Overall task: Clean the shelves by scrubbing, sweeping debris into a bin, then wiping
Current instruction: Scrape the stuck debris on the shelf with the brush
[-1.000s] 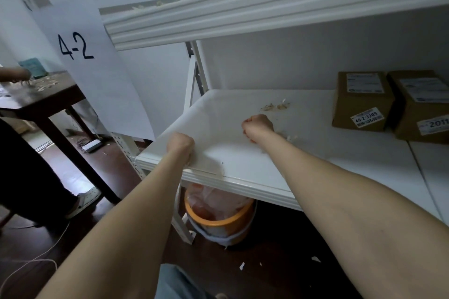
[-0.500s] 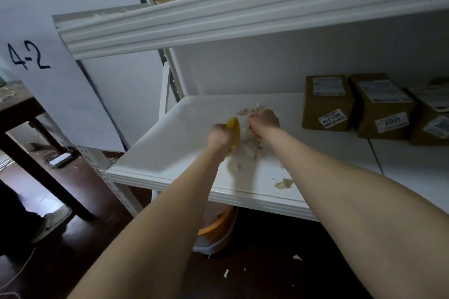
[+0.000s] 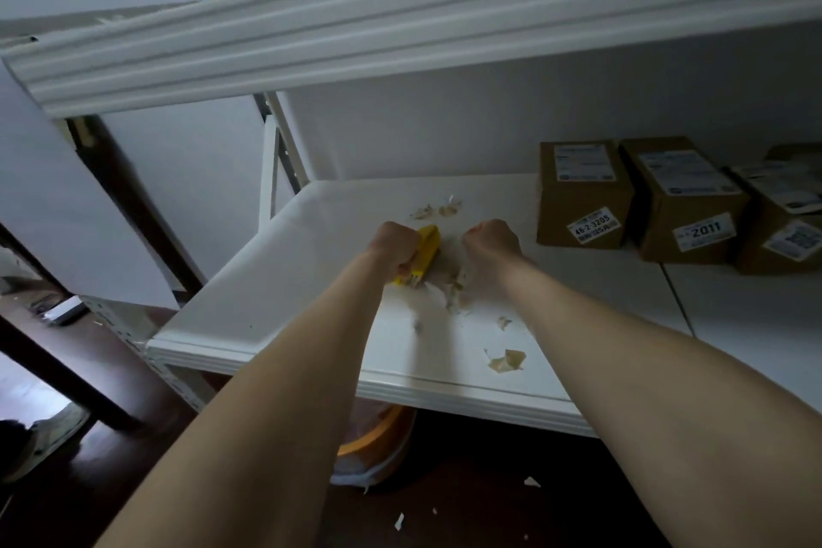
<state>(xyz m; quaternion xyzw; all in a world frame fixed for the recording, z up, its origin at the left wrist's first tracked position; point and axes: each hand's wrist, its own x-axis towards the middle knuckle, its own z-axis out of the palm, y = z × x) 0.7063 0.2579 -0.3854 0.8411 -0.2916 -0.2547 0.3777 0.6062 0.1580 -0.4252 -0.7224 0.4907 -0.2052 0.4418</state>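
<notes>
The white metal shelf [image 3: 311, 280] carries our work: our left hand [image 3: 397, 246] is clamped on a yellow plastic scrubbing brush [image 3: 425, 251], our right hand [image 3: 491, 241] is balled into a fist beside it; whether it holds anything we cannot tell. Pale papery debris [image 3: 456, 289] lies between and near the front lip. A hard sweep could scatter flakes past the orange round bin [image 3: 378, 440] below onto the floor.

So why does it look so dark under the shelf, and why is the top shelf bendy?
Head view: the white shelf blocks the light, so the orange bin and floor sit in shadow; the wide-angle lens curves the upper shelf edge; the debris between the left hand and right hand looks smeared by motion.
</notes>
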